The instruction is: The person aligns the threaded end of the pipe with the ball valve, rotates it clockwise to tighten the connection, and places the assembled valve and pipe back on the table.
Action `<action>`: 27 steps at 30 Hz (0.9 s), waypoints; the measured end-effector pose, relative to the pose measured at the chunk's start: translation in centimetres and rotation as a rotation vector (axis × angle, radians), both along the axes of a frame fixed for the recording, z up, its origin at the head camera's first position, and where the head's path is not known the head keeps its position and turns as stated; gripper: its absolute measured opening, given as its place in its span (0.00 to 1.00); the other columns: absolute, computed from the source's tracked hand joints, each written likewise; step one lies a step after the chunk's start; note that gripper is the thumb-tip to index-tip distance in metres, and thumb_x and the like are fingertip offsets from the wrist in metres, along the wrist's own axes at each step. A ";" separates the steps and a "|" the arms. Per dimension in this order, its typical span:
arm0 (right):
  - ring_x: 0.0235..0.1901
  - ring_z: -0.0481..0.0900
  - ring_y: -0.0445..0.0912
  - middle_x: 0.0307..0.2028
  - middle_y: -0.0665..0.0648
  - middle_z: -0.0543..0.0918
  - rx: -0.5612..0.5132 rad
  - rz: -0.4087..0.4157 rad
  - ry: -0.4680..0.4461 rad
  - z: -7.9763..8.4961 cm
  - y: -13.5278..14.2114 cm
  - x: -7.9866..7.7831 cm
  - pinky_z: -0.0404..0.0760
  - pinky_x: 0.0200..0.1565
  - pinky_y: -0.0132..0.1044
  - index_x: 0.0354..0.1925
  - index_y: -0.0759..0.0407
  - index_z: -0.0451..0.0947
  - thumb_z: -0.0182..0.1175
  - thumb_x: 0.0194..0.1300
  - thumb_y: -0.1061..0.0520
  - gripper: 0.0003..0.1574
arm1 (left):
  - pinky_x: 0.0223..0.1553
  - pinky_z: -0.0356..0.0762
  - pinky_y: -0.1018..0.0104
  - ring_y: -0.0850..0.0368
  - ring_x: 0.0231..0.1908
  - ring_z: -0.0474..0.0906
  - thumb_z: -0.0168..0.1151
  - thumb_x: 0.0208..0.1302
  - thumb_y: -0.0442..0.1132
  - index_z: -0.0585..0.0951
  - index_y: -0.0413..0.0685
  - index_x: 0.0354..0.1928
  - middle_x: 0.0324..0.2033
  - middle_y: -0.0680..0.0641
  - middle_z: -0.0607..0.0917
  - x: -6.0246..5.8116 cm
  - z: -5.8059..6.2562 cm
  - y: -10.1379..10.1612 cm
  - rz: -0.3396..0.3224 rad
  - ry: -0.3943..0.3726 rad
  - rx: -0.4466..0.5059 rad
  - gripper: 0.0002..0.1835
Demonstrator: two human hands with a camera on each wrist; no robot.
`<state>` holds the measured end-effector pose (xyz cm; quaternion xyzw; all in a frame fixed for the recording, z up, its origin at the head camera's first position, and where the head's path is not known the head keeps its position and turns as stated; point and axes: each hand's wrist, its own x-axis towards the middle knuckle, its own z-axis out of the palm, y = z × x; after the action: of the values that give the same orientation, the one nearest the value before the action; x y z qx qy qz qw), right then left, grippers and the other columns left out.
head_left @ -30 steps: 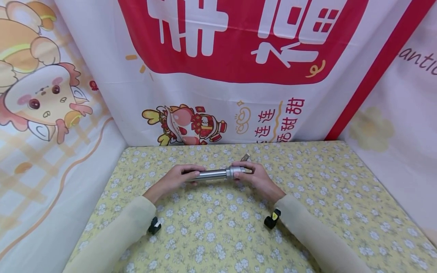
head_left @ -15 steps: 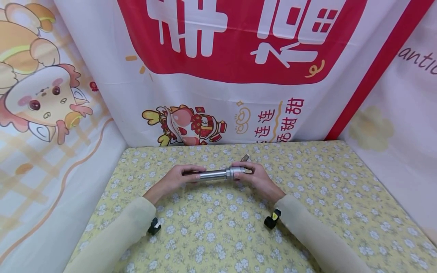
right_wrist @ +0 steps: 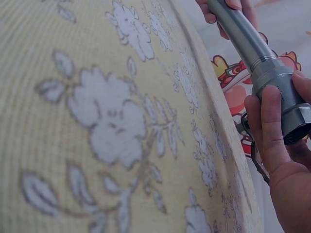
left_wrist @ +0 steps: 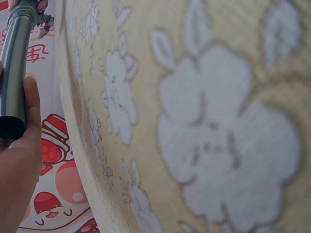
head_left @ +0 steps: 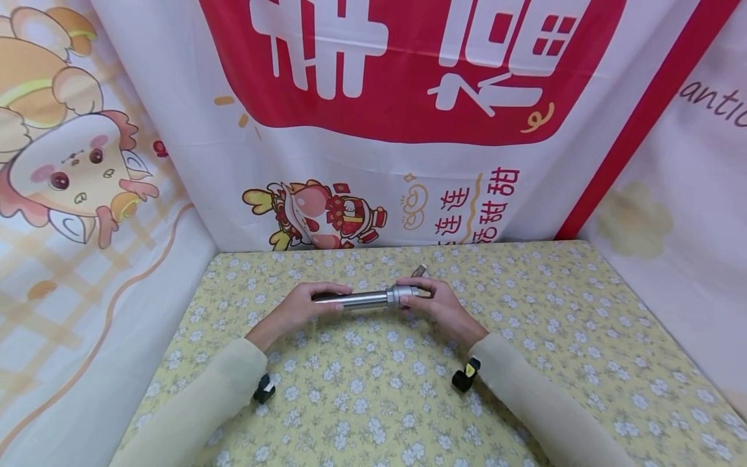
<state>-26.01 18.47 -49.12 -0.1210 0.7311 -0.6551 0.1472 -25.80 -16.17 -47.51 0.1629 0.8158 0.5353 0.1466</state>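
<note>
A shiny metal pipe (head_left: 367, 300) runs level between both hands, its right end joined to a silver ball valve (head_left: 393, 296). My left hand (head_left: 288, 312) grips the pipe's left end, thumb on the near side and fingers over the far side. In the left wrist view the dark open end of the pipe (left_wrist: 14, 73) shows by the palm. My right hand (head_left: 448, 310) holds the valve, and the right wrist view shows fingers and thumb round its body (right_wrist: 277, 87). A small lever handle (head_left: 419, 270) sticks out behind the right fingers. The threaded joint lies inside the valve's collar.
A table with a yellow floral cloth (head_left: 373, 389) lies under the hands. Behind it hangs a white and red printed curtain (head_left: 373, 130), with printed sheets at the left (head_left: 70, 292) and right (head_left: 671, 259). Black camera mounts (head_left: 264, 388) sit on the wrists.
My left thumb has slid down toward the near side of the pipe, with the left hand turning slightly. The right hand and the valve have stayed in place.
</note>
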 end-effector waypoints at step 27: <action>0.52 0.89 0.51 0.68 0.62 0.78 0.009 0.007 0.020 0.0 0.0 -0.1 0.90 0.55 0.48 0.74 0.59 0.78 0.73 0.74 0.48 0.37 | 0.66 0.80 0.51 0.46 0.65 0.81 0.76 0.72 0.46 0.81 0.50 0.74 0.70 0.46 0.83 0.1 0.2 0.1 -0.021 0.005 0.005 0.30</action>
<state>-26.11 18.43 -49.10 -0.1292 0.7351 -0.6501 0.1427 -25.71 -16.03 -47.31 0.1730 0.8130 0.5353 0.1500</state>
